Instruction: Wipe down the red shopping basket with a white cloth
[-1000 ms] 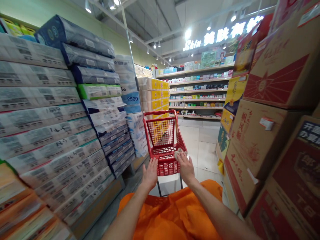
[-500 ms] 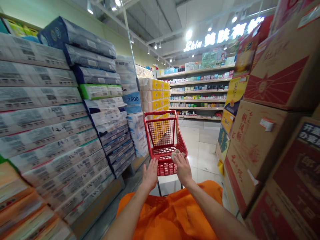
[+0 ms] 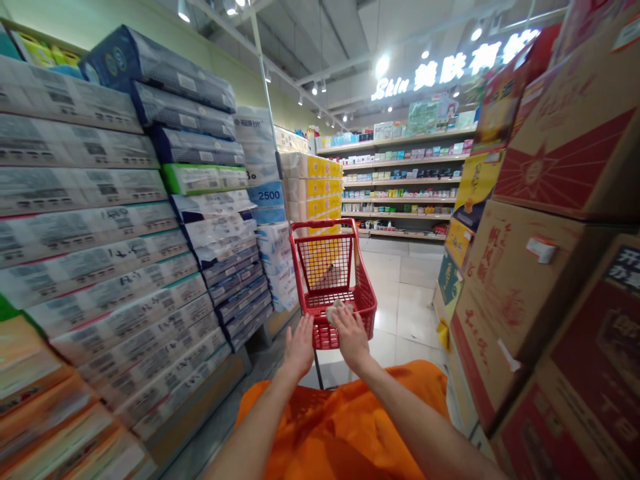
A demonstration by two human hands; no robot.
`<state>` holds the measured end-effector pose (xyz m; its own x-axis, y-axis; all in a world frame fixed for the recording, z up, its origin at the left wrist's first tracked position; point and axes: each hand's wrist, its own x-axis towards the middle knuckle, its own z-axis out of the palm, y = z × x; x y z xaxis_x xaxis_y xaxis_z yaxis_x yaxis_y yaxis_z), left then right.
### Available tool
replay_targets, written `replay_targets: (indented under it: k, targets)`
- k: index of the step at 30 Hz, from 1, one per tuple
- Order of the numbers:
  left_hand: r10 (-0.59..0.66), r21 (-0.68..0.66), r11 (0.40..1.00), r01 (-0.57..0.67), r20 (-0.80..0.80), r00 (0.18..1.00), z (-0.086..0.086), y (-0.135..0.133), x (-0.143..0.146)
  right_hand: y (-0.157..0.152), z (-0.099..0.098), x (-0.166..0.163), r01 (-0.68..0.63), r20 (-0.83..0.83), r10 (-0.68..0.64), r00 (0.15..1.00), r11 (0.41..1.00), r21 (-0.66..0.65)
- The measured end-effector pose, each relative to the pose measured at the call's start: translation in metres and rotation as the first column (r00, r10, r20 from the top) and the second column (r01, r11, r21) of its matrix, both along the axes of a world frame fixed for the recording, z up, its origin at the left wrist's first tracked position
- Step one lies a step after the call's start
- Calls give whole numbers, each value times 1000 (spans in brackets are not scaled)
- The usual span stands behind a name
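In the head view the left hand [image 3: 300, 347] rests with fingers spread loose against the near rim of a red cart [image 3: 325, 267] standing in the aisle between stacked tissue packs [image 3: 125, 233] and cartons [image 3: 525, 267]. The right hand [image 3: 351, 337] lies with fingers stretched flat over a pale cloth [image 3: 334, 312] on that rim.

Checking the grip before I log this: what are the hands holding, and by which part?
The right hand holds a pale cloth, gripped from above, on the near rim of the red cart. The left hand touches that rim's left corner; grip unclear.
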<state>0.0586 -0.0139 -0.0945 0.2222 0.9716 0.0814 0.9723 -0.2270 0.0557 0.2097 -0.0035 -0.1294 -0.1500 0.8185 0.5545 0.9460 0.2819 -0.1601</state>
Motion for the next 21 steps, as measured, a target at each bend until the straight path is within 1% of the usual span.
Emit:
replay_targets:
  k: [2, 4, 6, 9, 10, 11, 12, 14, 15, 16, 17, 18, 19, 20, 21]
  targets:
    - [2, 4, 1000, -2, 4, 1000, 0, 1, -2, -1, -3, -25, -118, 45, 117, 992, 993, 13]
    - [28, 3, 1000, -28, 20, 999, -1, 2, -5, -1, -5, -34, -179, 80, 177, 981, 984, 15]
    - [58, -11, 998, -57, 48, 997, -2, 1, -8, 0, -6, -24, -157, 82, 156, 984, 988, 10]
    - [64, -52, 997, -59, 104, 993, -5, 0, -10, 4, -5, 9, 3, 16, -4, 1000, 1000, 19]
    - [54, -64, 997, -46, 129, 990, -7, -1, -10, 5, -5, 17, 52, -12, -52, 999, 998, 26]
    - [44, -76, 997, -32, 160, 986, -8, -1, -8, 5, -5, 21, 73, -34, -72, 997, 997, 36]
    - [36, -85, 996, -19, 200, 979, -8, -1, -7, 4, -6, 20, 57, -47, -55, 997, 997, 44]
    - [41, -100, 995, -8, 334, 942, -8, -1, -3, 2, -6, 6, -44, -76, 49, 996, 997, 58]
    - [62, -114, 993, -12, 442, 895, -6, 0, -2, 0, -5, -4, -101, -115, 108, 987, 993, 67]
    - [111, -150, 988, -26, 590, 800, -5, 0, -1, -2, -3, -15, -149, -183, 161, 970, 986, 75]
    - [184, -209, 977, -39, 736, 651, -3, 1, -1, -5, 0, -25, -188, -281, 202, 938, 979, 79]
    - [266, -280, 959, -40, 841, 471, -1, 2, -1, -7, 5, -34, -220, -404, 229, 885, 973, 70]
    - [344, -352, 935, -28, 891, 296, 2, 2, -2, -10, 10, -41, -254, -540, 239, 807, 966, 47]
    - [410, -415, 910, -5, 898, 159, 3, 2, -3, -12, 15, -45, -302, -667, 232, 708, 953, 12]
    - [458, -461, 887, 21, 886, 74, 5, 1, -4, -15, 20, -47, -356, -769, 210, 604, 934, -24]
